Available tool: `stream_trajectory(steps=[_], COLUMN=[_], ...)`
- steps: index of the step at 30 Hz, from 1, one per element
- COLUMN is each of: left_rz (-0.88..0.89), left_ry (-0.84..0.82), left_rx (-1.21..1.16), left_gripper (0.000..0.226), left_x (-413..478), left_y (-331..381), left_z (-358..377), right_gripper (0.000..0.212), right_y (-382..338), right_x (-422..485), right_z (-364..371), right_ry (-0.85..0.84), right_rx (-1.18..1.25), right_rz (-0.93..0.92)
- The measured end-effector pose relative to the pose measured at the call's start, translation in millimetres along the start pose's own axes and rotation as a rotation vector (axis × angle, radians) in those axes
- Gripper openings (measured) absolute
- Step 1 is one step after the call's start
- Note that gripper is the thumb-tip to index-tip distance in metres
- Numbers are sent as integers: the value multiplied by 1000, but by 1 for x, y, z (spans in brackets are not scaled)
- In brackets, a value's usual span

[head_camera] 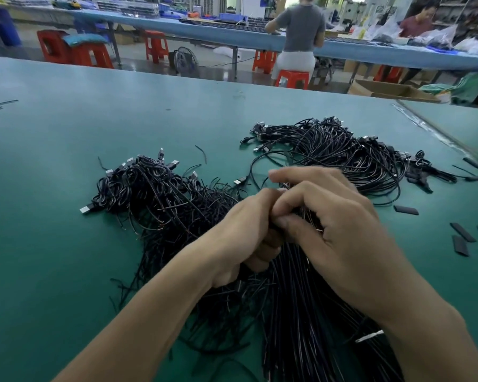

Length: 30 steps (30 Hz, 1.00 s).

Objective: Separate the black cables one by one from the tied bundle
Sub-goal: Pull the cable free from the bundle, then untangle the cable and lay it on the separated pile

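One smooth green bench [66,161], red plastic stools [156,48] beyond; glossy black cable bundle [301,299] gripped by left hand [243,235], pinched by right hand [334,224]

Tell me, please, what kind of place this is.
Probably a factory assembly floor. Heaps of black cables lie on a long green worktable, and behind it a person sits on a red stool at a long blue bench.
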State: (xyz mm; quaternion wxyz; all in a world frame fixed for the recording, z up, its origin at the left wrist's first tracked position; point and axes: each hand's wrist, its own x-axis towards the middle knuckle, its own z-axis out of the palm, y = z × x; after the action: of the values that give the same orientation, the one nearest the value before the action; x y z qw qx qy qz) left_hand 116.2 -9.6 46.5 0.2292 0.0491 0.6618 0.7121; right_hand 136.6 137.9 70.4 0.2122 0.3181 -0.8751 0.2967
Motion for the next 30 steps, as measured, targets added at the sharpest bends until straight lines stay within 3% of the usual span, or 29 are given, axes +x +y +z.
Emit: stream_trajectory(steps=[6,10,13,19,26,30], left_rz=[-8,65,70,122,192,240], left_ry=[-301,-420,-336,-138,-50,-81], left_rx=[0,252,373,528,519,471], left_gripper=[53,30,42,21,22,7], left_x=[-4,-10,-7,0,1,3], left_y=[-2,1,-3,-9,-6,-7], left_z=[-4,-11,-13,-11,-4,-7], right_gripper=[13,8,18,12,12,19], right_y=[7,7,4,-1,-7,-9], right_x=[-3,-4,-2,-3,-2,-4], right_z=[-9,-11,-6,3,11,16], right_ry=[-120,-142,-119,-126,-131,-83], right_rx=[190,231,93,-48,-147,-97], right_rz=[190,230,201,230,195,203])
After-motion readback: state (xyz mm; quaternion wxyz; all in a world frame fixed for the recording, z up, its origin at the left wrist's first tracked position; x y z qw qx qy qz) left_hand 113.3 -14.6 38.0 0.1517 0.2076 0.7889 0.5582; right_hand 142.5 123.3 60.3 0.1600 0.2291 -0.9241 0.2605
